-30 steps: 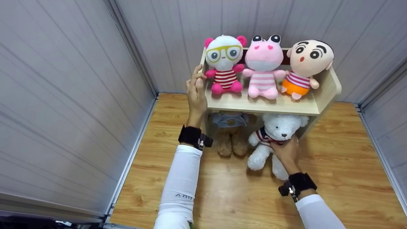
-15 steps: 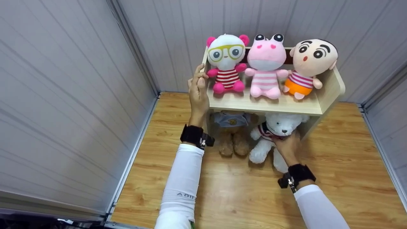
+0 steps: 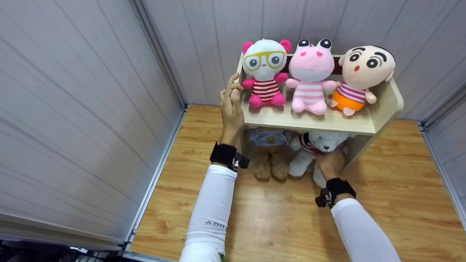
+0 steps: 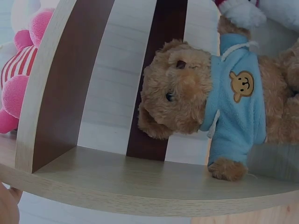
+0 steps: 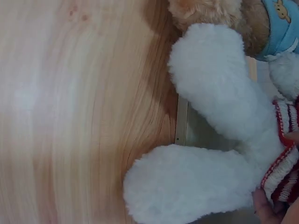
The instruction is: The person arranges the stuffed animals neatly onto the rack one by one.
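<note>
A white teddy bear in a red-striped sweater sits at the right of the shelf's lower compartment, its head partly under the board. My right hand grips its torso; in the right wrist view fingers hold the sweater between them. On the left, my left hand holds the front edge of the side panel of the small wooden shelf, beside the pink panda plush. A brown teddy bear in a blue hoodie sits in the lower compartment, left of the white one.
On the upper board sit a pink frog-like plush and a big-headed boy doll in orange shorts, which leans right. Wood flooring lies in front. Grey panel walls stand behind and at both sides.
My right hand has pushed the white teddy bear further back into the lower compartment, so more of its head is covered. The left hand stays on the side panel; the view shifts slightly.
</note>
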The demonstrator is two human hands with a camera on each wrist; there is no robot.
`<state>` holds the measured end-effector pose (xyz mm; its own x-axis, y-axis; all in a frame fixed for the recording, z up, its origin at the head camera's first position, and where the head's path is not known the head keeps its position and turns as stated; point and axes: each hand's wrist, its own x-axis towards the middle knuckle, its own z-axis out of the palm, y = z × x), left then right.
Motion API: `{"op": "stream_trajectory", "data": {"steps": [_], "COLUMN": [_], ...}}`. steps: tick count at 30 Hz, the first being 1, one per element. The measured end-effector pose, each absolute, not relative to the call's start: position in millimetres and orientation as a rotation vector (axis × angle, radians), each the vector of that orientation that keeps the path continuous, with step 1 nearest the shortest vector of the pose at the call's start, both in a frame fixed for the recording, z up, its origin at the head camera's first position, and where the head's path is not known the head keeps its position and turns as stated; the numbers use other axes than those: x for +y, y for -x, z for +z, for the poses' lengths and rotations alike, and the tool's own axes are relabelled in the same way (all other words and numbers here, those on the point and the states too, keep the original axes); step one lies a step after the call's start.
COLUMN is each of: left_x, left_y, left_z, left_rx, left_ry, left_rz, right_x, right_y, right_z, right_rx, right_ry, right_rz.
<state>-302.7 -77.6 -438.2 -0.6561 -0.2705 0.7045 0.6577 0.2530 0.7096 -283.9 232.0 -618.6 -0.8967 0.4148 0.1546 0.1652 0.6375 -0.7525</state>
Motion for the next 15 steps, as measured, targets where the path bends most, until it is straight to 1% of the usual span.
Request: {"op": "stream_trajectory", "data": {"steps": [3, 15], "left_x": [-77.8, -77.6], "left_y": [302.7, 304.0], "left_z": [-438.0, -439.5], "left_rx": [-1.74, -1.738], "left_ry": [0.388, 0.399], "left_rz": [-1.487, -1.476], "right_x": [231.0, 231.6], "right_y": [283.9, 283.5], "right_z": [-620.6, -638.1], "right_rx": [-2.529, -2.588], "right_ry": [0.457, 0.223], "right_rz": [1.162, 1.244]}}
